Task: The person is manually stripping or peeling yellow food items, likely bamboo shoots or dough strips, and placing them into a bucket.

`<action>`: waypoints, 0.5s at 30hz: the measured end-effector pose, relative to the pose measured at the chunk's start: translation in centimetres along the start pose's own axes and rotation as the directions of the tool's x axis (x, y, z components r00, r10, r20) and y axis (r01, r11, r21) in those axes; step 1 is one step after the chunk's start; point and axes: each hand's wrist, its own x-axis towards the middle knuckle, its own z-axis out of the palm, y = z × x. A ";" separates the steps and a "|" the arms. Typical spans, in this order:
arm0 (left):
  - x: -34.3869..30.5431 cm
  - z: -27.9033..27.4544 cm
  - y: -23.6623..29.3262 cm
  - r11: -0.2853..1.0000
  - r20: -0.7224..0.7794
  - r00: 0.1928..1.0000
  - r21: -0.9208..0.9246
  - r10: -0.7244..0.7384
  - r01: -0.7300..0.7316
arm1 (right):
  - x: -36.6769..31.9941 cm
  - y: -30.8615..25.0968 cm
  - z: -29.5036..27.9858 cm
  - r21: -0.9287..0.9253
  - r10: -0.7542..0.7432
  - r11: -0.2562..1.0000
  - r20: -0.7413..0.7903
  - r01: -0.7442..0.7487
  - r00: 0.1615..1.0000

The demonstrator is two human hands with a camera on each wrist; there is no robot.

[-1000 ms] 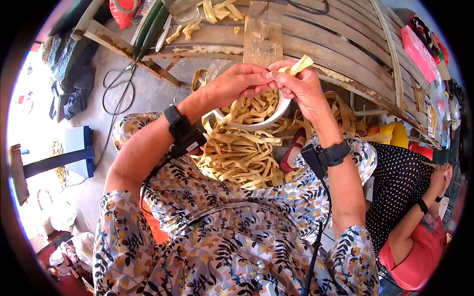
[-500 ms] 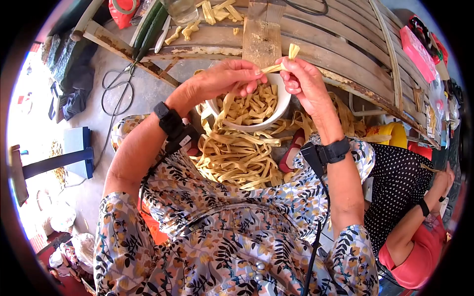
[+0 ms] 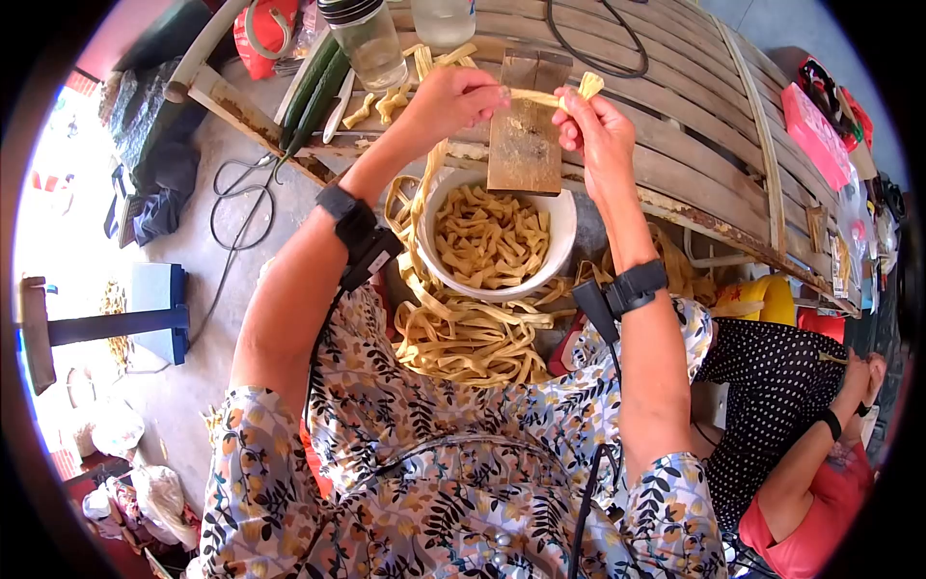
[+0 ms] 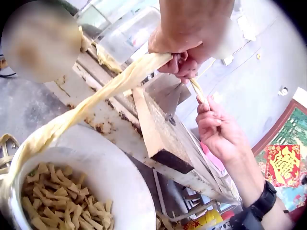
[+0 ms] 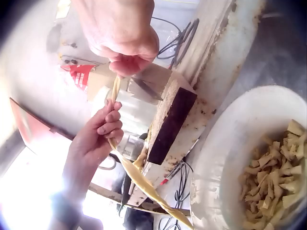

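A long pale yellow strip (image 3: 535, 96) is stretched taut between both hands above the slatted bench. The left hand (image 3: 451, 104) pinches it, and its long tail (image 4: 81, 108) runs down over the rim of a white bucket (image 4: 125, 179). The right hand (image 3: 603, 140) grips the strip near its short end (image 3: 590, 85), which sticks up past the fingers. Inside the bucket lie many short, cut-looking pieces (image 3: 487, 236) of the same material. More long strips (image 3: 473, 338) are heaped on the floor between the person's feet.
A wooden board (image 3: 526, 145) juts from the bench (image 3: 675, 116) over the bucket. Cucumbers (image 3: 313, 92), a lidded jar (image 3: 371, 48) and loose pieces (image 3: 391, 101) lie at the bench's left. Another person (image 3: 815, 482) sits at the right.
Both hands have moved up and forward over the bench and drawn apart, the strip now taut between them. The view has shifted, showing more of the bucket and jar.
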 end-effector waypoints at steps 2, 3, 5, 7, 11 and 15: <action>1.2 0.6 -0.6 1.000 -0.066 0.998 0.023 0.008 -0.006 | 1.0 0.5 -0.1 0.006 -0.028 1.000 -0.058 0.028 0.998; 1.6 0.8 -0.9 0.999 -0.099 0.995 0.034 0.012 -0.009 | 1.5 0.6 -0.2 -0.019 -0.028 0.999 -0.066 0.027 0.997; 2.2 1.1 -1.4 0.999 -0.112 0.994 0.042 0.003 0.001 | 2.0 0.9 -0.4 -0.069 -0.027 0.997 -0.080 0.021 0.996; 2.5 1.4 -1.6 0.999 -0.134 0.991 0.046 0.004 0.002 | 2.2 1.1 -0.6 -0.061 -0.024 0.998 -0.093 0.018 0.995; 2.7 1.6 -1.7 0.997 -0.149 0.989 0.070 -0.003 0.014 | 2.6 1.5 -0.8 0.006 -0.030 0.999 -0.124 0.031 0.992; 2.9 1.8 -2.3 0.994 -0.158 0.987 0.111 0.009 0.009 | 2.6 1.6 -0.9 -0.035 -0.013 0.999 -0.124 0.009 0.992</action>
